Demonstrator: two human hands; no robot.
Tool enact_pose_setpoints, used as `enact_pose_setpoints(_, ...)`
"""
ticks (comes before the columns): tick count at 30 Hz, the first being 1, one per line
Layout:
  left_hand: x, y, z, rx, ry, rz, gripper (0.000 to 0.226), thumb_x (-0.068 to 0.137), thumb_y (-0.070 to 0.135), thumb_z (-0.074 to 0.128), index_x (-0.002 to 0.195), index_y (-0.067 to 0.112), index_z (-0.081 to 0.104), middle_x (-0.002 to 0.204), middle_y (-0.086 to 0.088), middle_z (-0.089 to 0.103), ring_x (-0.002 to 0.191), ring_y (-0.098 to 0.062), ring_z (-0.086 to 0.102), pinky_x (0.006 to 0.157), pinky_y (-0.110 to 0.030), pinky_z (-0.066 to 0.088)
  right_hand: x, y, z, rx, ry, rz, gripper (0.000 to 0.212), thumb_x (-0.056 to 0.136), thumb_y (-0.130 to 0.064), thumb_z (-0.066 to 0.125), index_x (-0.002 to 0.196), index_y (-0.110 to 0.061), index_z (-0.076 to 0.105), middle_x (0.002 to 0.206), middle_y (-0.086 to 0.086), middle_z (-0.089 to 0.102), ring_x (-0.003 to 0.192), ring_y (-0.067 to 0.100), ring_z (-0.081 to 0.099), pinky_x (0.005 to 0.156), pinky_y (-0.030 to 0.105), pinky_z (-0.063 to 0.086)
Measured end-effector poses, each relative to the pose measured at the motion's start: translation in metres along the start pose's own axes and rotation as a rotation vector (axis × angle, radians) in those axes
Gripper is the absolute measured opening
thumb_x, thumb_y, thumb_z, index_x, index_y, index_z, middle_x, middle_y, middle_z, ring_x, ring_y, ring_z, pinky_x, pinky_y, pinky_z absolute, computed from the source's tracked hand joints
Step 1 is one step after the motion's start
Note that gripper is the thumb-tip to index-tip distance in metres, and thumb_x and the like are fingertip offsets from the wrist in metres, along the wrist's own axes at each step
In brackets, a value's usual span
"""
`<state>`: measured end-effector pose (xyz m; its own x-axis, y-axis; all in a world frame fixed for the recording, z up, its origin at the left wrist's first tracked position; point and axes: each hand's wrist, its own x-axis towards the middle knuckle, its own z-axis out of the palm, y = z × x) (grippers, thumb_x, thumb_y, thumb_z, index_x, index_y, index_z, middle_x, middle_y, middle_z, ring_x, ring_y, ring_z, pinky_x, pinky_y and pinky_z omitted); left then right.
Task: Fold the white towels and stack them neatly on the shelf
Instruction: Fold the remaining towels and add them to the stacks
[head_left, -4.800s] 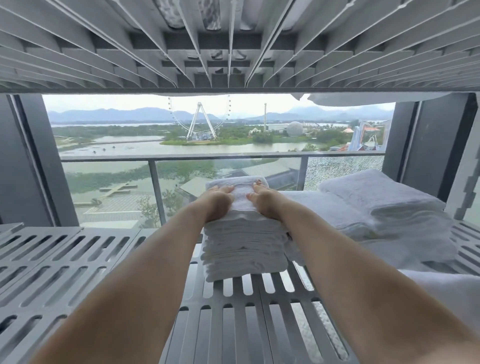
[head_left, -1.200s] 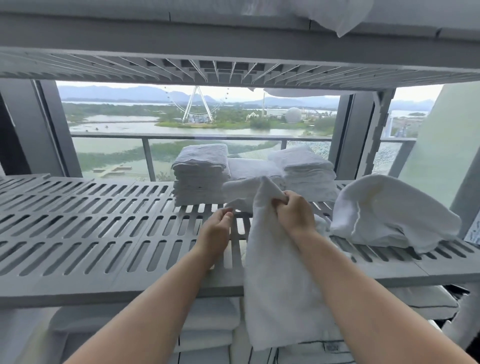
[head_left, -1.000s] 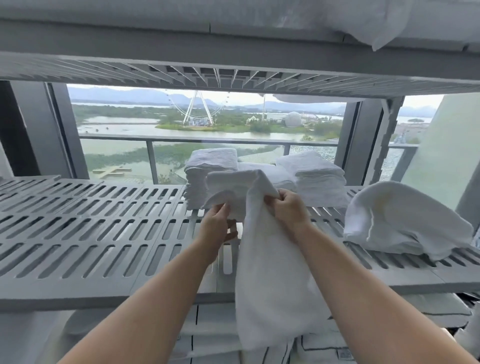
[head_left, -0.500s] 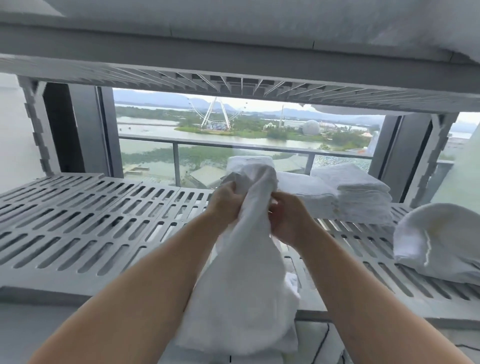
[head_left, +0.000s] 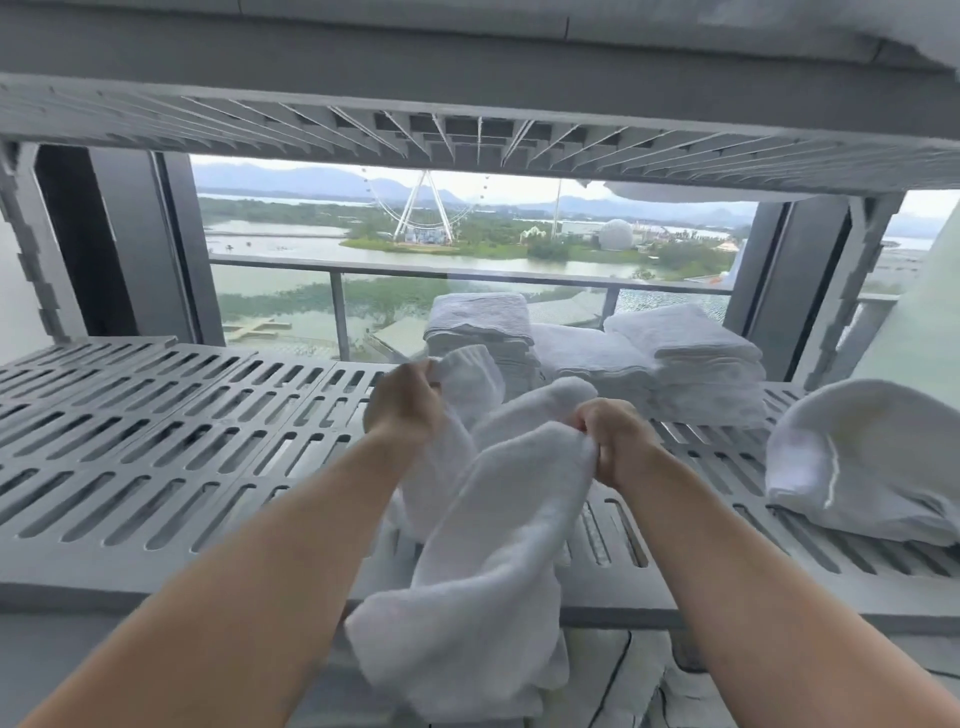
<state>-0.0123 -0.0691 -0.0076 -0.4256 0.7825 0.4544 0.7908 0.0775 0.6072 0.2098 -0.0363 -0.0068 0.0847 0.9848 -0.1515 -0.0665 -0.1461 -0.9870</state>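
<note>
Whereas they met before, left hand (head_left: 402, 402) and right hand (head_left: 615, 444) apart, fingers (head_left: 591, 420) gripping white towel (head_left: 493, 545)

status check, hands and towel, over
Left hand, right hand each pinch the white towel, unfolded, hanging past the shelf front. Folded stacks behind, path free.

Both hands are up over the slotted grey shelf (head_left: 156, 467). The left hand (head_left: 402, 405) grips one top corner of a white towel (head_left: 483, 561), the right hand (head_left: 615, 444) pinches another, and the cloth sags down past the shelf's front edge. Behind, folded towel stacks (head_left: 675, 364) sit at the back; a crumpled towel (head_left: 862, 457) lies off right.
</note>
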Motion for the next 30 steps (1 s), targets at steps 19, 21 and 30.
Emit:
enact_pose_setpoints(19, -0.013, -0.043, 0.015, 0.218, -0.067, -0.148, 0.044, 0.1, 0.037, 0.045, 0.129, 0.005, 0.049, 0.122, -0.018, 0.063, 0.109, -0.036, 0.06, 0.085, -0.042, 0.05, -0.012, 0.028, -0.003, -0.828, 0.11, -0.647, 0.024, 0.087, -0.019, 0.061, 0.11, -0.016, 0.069, 0.109, 0.009, 0.068, 0.104, 0.027, 0.061, 0.095, 0.036, 0.046)
enact_pose_setpoints(21, -0.012, -0.05, 0.006, 0.244, -0.083, -0.23, 0.051, 0.101, 0.044, 0.037, 0.126, 0.004, 0.055, 0.12, -0.018, 0.063, 0.107, -0.036, 0.06, 0.083, -0.041, 0.047, -0.022, 0.028, 0.02, -0.891, 0.014, -0.688, 0.02, 0.089, -0.029, 0.063, 0.105, -0.02, 0.072, 0.108, 0.006, 0.069, 0.106, 0.026, 0.062, 0.097, 0.036, 0.046)
enact_pose_setpoints(30, -0.024, -0.087, -0.032, -0.016, -0.331, -0.217, 0.047, 0.095, 0.049, 0.053, 0.065, 0.013, 0.058, 0.067, -0.002, 0.058, 0.064, -0.02, 0.052, 0.061, -0.032, 0.038, -0.046, 0.026, 0.101, -1.091, -0.341, -0.636, 0.035, 0.091, -0.044, 0.062, 0.119, -0.024, 0.066, 0.125, 0.004, 0.065, 0.12, 0.023, 0.057, 0.1, 0.032, 0.043)
